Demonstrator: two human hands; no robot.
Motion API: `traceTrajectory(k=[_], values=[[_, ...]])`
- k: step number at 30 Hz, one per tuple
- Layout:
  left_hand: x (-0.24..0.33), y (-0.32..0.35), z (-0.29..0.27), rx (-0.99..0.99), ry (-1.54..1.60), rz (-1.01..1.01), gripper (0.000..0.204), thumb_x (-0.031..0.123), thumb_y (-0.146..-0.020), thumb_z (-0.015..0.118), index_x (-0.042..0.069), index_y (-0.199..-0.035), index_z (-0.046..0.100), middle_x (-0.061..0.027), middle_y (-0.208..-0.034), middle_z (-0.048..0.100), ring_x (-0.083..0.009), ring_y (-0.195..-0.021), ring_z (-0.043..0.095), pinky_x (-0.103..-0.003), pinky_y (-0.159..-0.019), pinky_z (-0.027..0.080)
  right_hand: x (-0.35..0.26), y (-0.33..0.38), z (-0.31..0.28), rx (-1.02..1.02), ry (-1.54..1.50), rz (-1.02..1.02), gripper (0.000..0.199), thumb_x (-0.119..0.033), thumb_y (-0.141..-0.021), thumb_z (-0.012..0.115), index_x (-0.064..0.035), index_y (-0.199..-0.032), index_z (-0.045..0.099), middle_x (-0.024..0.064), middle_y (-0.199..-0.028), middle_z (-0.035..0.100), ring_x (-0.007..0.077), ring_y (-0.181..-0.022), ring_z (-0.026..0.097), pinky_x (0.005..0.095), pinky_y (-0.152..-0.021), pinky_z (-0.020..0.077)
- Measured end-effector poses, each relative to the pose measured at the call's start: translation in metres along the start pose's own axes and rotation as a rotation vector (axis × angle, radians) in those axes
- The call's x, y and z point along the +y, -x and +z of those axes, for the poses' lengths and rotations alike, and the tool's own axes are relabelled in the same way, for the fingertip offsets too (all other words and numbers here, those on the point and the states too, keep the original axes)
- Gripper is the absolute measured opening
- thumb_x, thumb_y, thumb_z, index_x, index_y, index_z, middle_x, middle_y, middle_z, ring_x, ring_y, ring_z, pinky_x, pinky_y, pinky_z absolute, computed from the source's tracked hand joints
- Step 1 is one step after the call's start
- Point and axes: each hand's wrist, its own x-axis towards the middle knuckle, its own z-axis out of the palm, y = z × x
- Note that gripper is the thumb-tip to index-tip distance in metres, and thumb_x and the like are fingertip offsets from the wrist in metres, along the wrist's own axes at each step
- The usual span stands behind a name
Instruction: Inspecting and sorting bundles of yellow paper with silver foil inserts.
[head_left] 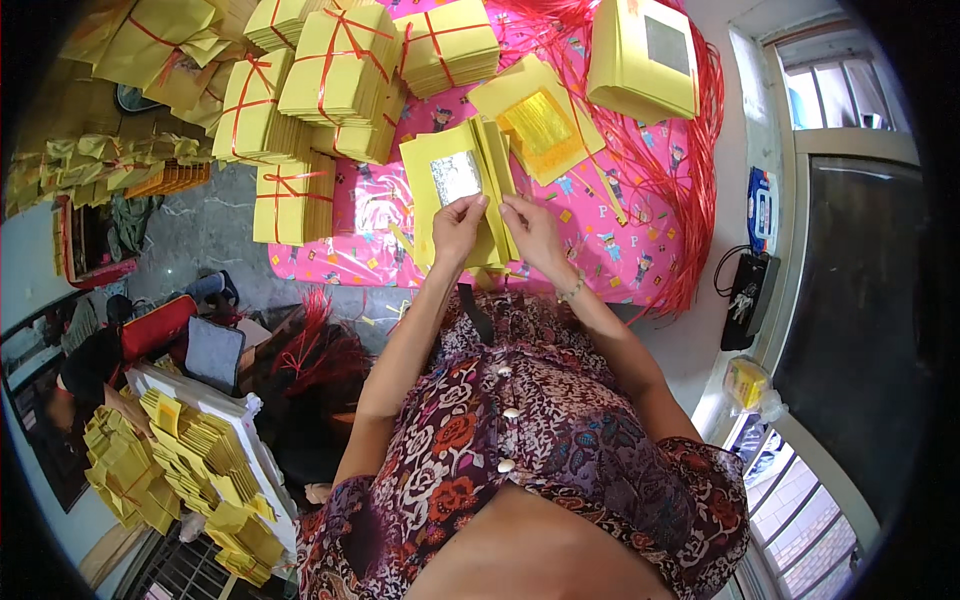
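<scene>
Head view: my left hand and right hand both pinched yellow paper stack, silver-foil sheet on top, over pink table cover.

I have only one view, from a camera on my head that looks steeply down my front, so my patterned blouse fills the lower middle and my forearms rise from it toward the centre. My left hand and right hand sit near the middle, fairly close to the lens. Beyond them, toward the top, lies the pink patterned tabletop. The fisheye bends the window frame at the right rim and takes in the floor on my left. Dark corners ring the round picture.
</scene>
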Motion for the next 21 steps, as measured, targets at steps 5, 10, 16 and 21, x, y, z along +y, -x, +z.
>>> traceTrajectory(k=[5,10,16,21], values=[[0.004,0.002,0.001,0.004,-0.052,-0.003,0.027,0.024,-0.088,0.067,-0.001,-0.1,0.069,-0.0012,-0.082,0.067,-0.0056,-0.073,0.056,-0.021,-0.067,0.046,0.003,-0.001,-0.002,-0.035,0.018,0.033,0.03,-0.02,-0.092,0.057,-0.0007,-0.115,0.062,0.0104,-0.082,0.067,0.01,-0.069,0.059,0.0271,-0.061,0.0466],[0.001,0.001,0.001,0.009,-0.025,0.009,0.028,0.025,-0.087,0.068,0.0,-0.1,0.069,0.0001,-0.081,0.066,-0.0052,-0.07,0.055,-0.02,-0.065,0.045,-0.004,0.0,-0.002,-0.04,-0.001,0.043,0.033,-0.022,-0.092,0.058,0.0012,-0.115,0.061,0.0102,-0.085,0.068,0.0105,-0.07,0.06,0.027,-0.062,0.0469],[0.004,0.003,0.003,0.022,-0.031,0.004,0.029,0.026,-0.087,0.068,0.0,-0.099,0.07,0.0011,-0.079,0.065,-0.0045,-0.069,0.054,-0.02,-0.063,0.044,0.002,-0.001,-0.001,-0.027,-0.01,0.031,0.033,-0.021,-0.092,0.058,0.0016,-0.115,0.061,0.0075,-0.082,0.066,0.0092,-0.069,0.057,0.0263,-0.061,0.0463],[0.001,0.002,0.002,0.023,-0.043,0.015,0.03,0.027,-0.087,0.068,0.0,-0.099,0.07,0.0006,-0.08,0.066,-0.0046,-0.07,0.054,-0.02,-0.064,0.044,0.003,-0.001,-0.001,-0.033,-0.045,0.024,0.031,-0.02,-0.092,0.058,0.0007,-0.115,0.061,0.0067,-0.082,0.066,0.0086,-0.068,0.056,0.0261,-0.06,0.0457]])
